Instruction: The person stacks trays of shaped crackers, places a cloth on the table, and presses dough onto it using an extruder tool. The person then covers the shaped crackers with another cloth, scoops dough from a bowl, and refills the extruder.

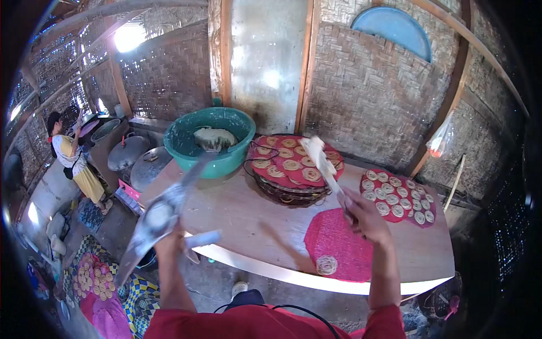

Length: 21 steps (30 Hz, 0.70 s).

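My left hand (170, 242) is closed on a long metal press (161, 217), blurred, with pale dough in its round cup. In my right hand (366, 217) is the handle of a flat wooden paddle (322, 161), raised with pale dough on its tip. Under my right hand a pink mesh cloth (344, 240) lies on the table, with one coiled dough round (326, 265) near its front edge. A green basin (240, 158) at the back left holds a lump of dough (215, 138).
A woven basket (288, 195) topped with red mesh and coils stands mid-table (226, 214). Another mesh with coils (398, 198) lies at the right. At the far left a person (73, 152) stands by lidded pots (129, 153). A plastic bag (441, 138) hangs at the right wall.
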Available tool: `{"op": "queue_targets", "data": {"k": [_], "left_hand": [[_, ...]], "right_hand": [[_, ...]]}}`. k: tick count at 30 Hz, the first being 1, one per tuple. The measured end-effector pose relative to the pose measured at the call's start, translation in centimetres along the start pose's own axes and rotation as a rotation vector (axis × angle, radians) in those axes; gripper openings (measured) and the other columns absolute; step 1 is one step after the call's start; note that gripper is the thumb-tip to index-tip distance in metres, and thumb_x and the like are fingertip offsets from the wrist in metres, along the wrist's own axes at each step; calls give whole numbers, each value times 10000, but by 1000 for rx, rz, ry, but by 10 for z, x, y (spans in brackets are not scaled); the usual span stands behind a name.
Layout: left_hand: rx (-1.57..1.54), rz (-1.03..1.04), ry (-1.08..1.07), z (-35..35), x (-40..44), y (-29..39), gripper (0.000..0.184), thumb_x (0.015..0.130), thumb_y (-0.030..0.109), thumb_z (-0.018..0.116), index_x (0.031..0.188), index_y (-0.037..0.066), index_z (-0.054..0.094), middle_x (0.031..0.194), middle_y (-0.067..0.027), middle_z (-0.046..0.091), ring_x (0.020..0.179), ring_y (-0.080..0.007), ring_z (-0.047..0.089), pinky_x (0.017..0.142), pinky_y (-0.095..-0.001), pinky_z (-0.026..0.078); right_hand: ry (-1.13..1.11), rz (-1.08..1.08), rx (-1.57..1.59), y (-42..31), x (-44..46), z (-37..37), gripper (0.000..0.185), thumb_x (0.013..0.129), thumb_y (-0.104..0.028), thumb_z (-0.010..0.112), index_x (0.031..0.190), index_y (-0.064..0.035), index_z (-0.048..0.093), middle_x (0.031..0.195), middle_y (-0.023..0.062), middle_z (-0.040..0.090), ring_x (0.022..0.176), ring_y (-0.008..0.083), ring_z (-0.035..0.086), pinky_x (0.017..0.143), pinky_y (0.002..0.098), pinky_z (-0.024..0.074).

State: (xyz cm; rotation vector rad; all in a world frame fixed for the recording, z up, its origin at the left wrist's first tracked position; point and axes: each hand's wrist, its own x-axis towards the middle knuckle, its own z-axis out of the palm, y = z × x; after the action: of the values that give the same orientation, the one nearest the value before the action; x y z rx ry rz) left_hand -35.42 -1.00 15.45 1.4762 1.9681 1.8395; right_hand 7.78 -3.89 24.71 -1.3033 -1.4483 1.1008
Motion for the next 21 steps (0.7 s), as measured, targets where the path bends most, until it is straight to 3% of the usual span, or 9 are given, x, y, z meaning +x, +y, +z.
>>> {"op": "queue_targets", "data": {"k": [1,3,6,8,11,15,18,20,21], "left_hand": [[-286,-51,106,-18,9,-35,311,780,137,674,1050,5,590,942,-75,619,809,-193,587,754,-320,472],[-777,-309,208,-52,18,-14,270,748,-10,611,1013,-48,581,945,-107,607,832,-199,591,743,-313,487],[-963,-92,236,-64,48,-50,202,801,137,585,956,18,537,808,-49,534,685,-128,512,593,-253,454],[-1163,-43,110,-64,67,-67,169,820,152,562,921,54,468,791,-25,463,672,-114,460,573,-253,438],[-1395,-72,59,-51,95,-71,268,798,102,526,1036,-6,467,812,-44,475,701,-131,468,618,-265,407],[-1504,-109,5,-19,140,-69,103,827,157,516,827,76,452,753,-11,414,633,-129,411,549,-274,383],[-1543,-212,-45,4,168,-60,113,804,153,541,808,81,455,729,-9,399,628,-115,405,538,-258,355],[-1629,-269,-169,23,183,-61,116,797,162,541,803,86,453,720,0,403,619,-116,404,535,-253,343],[-1675,-261,-259,37,188,-57,119,793,180,533,808,91,455,723,-2,410,626,-121,412,542,-261,350]], "right_hand": [[-23,-30,-117,-15,20,9,392,967,-260,431,1340,-143,442,584,-34,396,437,36,343,387,184,282],[-101,-106,-304,-41,70,32,385,967,-287,437,1325,-149,468,601,-29,403,479,41,378,428,192,322],[-157,-492,-621,-52,174,81,302,961,-265,443,1175,-91,566,745,98,610,626,204,574,555,368,436],[-153,-496,-815,-50,257,125,267,919,-226,481,1124,-88,582,905,147,645,782,288,637,664,436,462],[-124,-413,-1260,-55,346,199,236,815,-155,532,1012,-109,653,921,133,661,849,304,647,739,444,473],[-184,-407,-1642,-7,421,260,215,809,-225,544,947,-147,690,1027,127,647,894,252,633,845,488,429],[-47,-677,-1781,11,425,262,206,791,-233,565,894,-115,698,1044,125,633,923,227,611,867,503,401],[-96,-655,-1426,-23,371,255,257,836,-268,563,980,-84,669,1058,118,615,1034,223,562,905,455,395],[-307,-491,-997,-17,347,251,298,879,-308,529,1042,-86,639,1050,97,607,1012,214,558,871,412,415]]}}
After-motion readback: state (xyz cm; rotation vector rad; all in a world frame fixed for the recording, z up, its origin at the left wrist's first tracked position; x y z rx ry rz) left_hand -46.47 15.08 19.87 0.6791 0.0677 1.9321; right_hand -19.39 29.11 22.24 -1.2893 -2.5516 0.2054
